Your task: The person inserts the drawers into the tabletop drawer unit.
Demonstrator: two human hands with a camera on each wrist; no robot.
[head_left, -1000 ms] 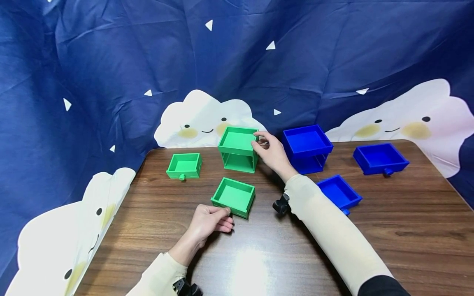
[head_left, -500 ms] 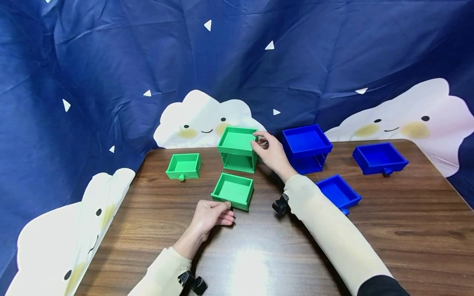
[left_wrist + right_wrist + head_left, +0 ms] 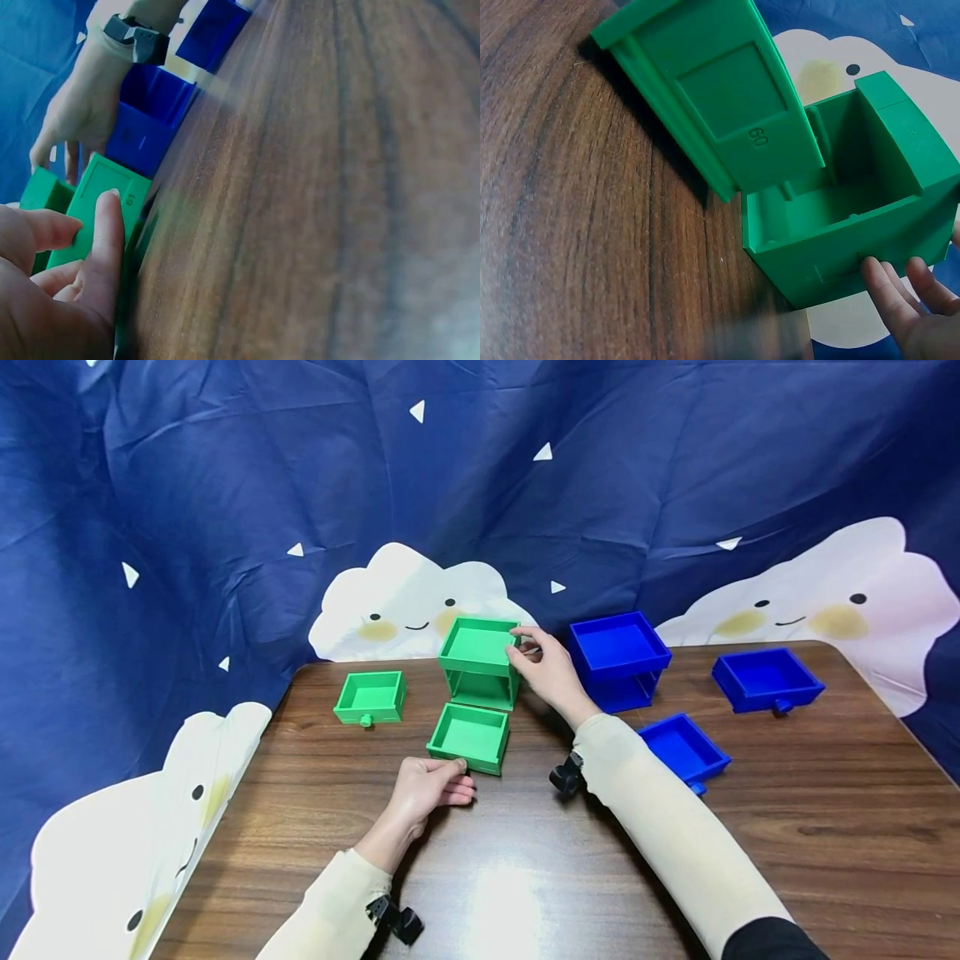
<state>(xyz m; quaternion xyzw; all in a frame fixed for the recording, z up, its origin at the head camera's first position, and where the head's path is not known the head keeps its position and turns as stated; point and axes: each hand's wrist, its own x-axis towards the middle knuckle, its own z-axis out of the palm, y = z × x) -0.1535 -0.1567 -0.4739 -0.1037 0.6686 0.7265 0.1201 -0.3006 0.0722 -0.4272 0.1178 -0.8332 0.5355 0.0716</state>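
A small green drawer lies on the table just in front of a green drawer cabinet with an open lower bay. My left hand pinches the drawer at its front side; the knob is hidden behind the fingers. In the left wrist view, the index finger of that hand stretches along the green drawer. My right hand holds the cabinet at its upper right edge. The right wrist view has fingertips against the cabinet's side wall, with the drawer tilted across the bay's opening in this view.
Left of the cabinet sits another green drawer with a round knob. To the right stands a blue cabinet, with one blue drawer beyond it and another blue drawer partly behind my right forearm. A blue cloth hangs behind the table.
My left hand has slid the green drawer away from me, closer to the green cabinet's front. The right hand stays at the cabinet's upper right edge.
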